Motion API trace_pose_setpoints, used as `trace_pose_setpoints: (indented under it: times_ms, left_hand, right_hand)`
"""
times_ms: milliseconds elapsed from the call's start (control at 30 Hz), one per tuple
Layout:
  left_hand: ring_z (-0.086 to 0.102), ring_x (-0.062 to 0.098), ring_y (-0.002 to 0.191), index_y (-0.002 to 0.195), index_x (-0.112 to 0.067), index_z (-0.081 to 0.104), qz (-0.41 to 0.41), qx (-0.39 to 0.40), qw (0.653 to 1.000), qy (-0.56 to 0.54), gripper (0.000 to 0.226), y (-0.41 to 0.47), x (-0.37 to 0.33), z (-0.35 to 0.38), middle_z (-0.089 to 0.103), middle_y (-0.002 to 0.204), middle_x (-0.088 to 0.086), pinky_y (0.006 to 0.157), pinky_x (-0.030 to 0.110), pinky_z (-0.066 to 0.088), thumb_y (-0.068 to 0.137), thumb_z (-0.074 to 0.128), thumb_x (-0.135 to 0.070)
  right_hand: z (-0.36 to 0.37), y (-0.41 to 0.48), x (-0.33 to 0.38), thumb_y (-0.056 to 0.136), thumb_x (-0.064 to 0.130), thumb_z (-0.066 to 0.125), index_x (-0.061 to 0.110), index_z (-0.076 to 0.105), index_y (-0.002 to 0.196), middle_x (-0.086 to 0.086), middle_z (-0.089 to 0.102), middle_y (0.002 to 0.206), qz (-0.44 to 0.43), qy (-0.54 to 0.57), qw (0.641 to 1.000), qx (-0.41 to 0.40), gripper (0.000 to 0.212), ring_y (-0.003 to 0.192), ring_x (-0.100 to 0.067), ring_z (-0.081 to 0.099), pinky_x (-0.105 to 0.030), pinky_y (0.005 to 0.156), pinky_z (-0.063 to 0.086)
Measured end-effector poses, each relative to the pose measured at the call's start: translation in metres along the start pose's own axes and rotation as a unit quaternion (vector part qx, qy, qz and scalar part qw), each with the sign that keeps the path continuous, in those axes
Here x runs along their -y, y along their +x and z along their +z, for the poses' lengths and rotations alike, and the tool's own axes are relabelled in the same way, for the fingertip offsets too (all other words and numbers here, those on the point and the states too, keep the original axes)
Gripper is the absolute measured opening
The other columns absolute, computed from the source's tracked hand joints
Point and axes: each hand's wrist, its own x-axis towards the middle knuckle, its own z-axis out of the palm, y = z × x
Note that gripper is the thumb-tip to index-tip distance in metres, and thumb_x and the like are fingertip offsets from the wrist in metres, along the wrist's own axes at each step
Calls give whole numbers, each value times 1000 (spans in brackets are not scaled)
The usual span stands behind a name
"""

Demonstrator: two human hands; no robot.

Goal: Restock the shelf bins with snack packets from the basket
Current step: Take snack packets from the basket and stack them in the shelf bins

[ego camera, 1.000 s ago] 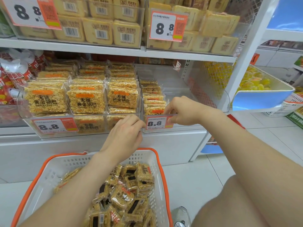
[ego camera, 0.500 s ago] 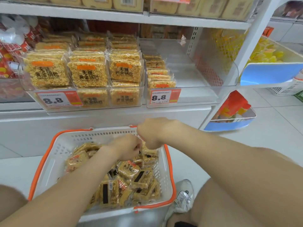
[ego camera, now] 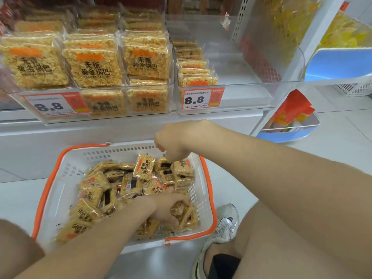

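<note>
The white basket (ego camera: 60, 190) with the orange rim stands on the pale floor. The snack packets (ego camera: 128, 186) lie in it in a loose heap, most of them toward its right half. The left hand (ego camera: 169, 208) is down inside the basket, close to its near right corner. Its fingers are curled round one packet (ego camera: 180, 207) on top of the heap — it grips this one among the others. The right hand (ego camera: 177, 139) hangs over the far rim of the basket, with the fingers bent downward toward the packets below. Whether these fingers pinch something or only touch it, I cannot tell, because the back of the hand hides the tips.

Beyond the far rim of the basket, and higher, two clear shelf bins stand side by side. The left bin (ego camera: 120, 117), above the basket's left half, is filled with rows of the same kind of packets. The right bin (ego camera: 251, 97), above the basket's right half, holds a single row (ego camera: 193, 63) against its left wall. Each bin has a tag reading "8.8" on its front — the left price tag (ego camera: 54, 105) and the right price tag (ego camera: 203, 98).

Just beside the basket's near right corner is a white shoe (ego camera: 225, 224). Well to the right of the basket, a blue tray (ego camera: 289, 134) holds orange bags.
</note>
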Motion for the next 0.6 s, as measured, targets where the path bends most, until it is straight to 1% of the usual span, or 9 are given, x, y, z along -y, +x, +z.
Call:
trace_pose_setpoints:
  times_ms: [67, 133, 233, 333, 400, 433, 467, 533, 600]
  left_hand:
    - [52, 24, 126, 141, -57, 41, 11, -13, 1000, -22, 61, -1, 7, -6, 39, 147, -5, 106, 47, 49, 96, 75, -33]
    - [61, 21, 106, 139, -55, 42, 24, -8, 998, -53, 53, -5, 11, -21, 54, 130, -3, 96, 46, 56, 103, 65, -24]
    - [58, 17, 88, 142, -53, 45, 36, -21, 993, -111, 49, -26, 6, -56, 56, 111, -6, 86, 45, 58, 107, 57, -21]
    - [62, 12, 86, 144, -44, 45, 69, -60, 968, -232, 47, -52, -3, -89, 57, 109, -3, 76, 30, 58, 108, 57, -15]
    - [65, 8, 82, 139, -31, 50, 107, -97, 942, -304, 39, -66, -10, -104, 67, 97, -7, 82, 37, 58, 108, 58, -10]
    - [65, 8, 80, 138, -25, 52, 130, -114, 928, -329, 35, -71, -14, -110, 69, 89, -13, 85, 43, 56, 107, 58, -8]
    - [65, 7, 79, 138, -20, 52, 154, -127, 915, -351, 34, -76, -18, -117, 70, 84, -17, 84, 42, 54, 107, 58, -8]
    - [62, 7, 81, 139, -14, 51, 195, -142, 893, -381, 34, -90, -28, -129, 72, 89, -18, 80, 34, 48, 107, 60, -9]
    - [59, 11, 86, 139, -11, 51, 221, -165, 879, -389, 36, -100, -35, -138, 72, 95, -14, 81, 34, 45, 105, 64, -15]
  right_hand:
    - [-3, 2, -6, 97, 19, 52, 15, 65, 131, -7, 68, 126, 4, 6, 1000, 3, 36, 117, -31, 67, -44, 89, 58]
    - [-8, -1, -13, 95, 18, 51, 13, 65, 133, -10, 68, 130, 5, 5, 1000, 7, 41, 122, -34, 65, -51, 98, 57]
    - [-19, -15, -24, 94, 13, 47, 8, 63, 138, -14, 64, 139, 11, -8, 1000, 14, 47, 130, -38, 59, -56, 105, 52]
    - [-30, -36, -36, 89, 7, 46, 7, 61, 140, -17, 62, 140, 45, 10, 999, 20, 53, 131, -41, 57, -56, 105, 49]
    - [-36, -47, -46, 87, 9, 50, 11, 62, 140, -13, 67, 129, 56, 20, 998, 34, 54, 126, -41, 60, -57, 103, 52]
    - [-37, -53, -51, 87, 12, 56, 16, 62, 140, -5, 69, 117, 66, 25, 997, 39, 53, 122, -37, 63, -56, 102, 54]
    - [-39, -58, -56, 88, 18, 64, 22, 62, 141, 6, 65, 107, 74, 31, 996, 38, 53, 117, -30, 64, -52, 101, 55]
    - [-42, -68, -64, 88, 29, 76, 30, 60, 141, 22, 52, 95, 74, 56, 996, 17, 56, 108, -16, 58, -40, 100, 54]
    - [-47, -78, -71, 89, 25, 76, 30, 65, 136, 26, 49, 88, 61, 81, 995, -12, 49, 101, -11, 57, -30, 91, 51]
